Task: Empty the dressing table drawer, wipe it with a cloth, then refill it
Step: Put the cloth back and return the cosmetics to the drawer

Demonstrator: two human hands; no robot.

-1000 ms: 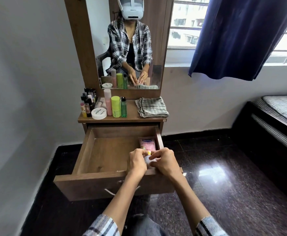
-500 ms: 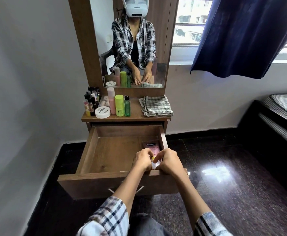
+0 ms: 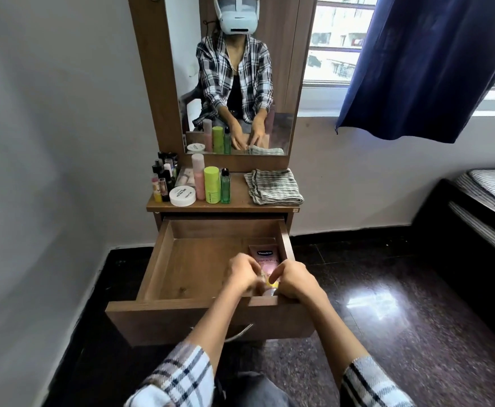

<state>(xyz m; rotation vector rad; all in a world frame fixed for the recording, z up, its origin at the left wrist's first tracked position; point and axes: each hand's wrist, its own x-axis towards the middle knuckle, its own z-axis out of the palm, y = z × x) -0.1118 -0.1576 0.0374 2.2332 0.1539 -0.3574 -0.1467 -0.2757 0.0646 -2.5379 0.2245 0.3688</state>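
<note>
Drawer (image 3: 164,268) open, both hands inside at its front right corner.
Left hand (image 3: 242,274) and right hand (image 3: 294,279) curl around a small yellow-topped item (image 3: 270,282) beside a pink tube (image 3: 265,258).

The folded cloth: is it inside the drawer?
No, the folded cloth lies on the tabletop, above the open drawer.

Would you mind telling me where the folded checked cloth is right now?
In the head view, the folded checked cloth lies on the right side of the dressing table top, below the mirror and right of the green bottle.
</note>
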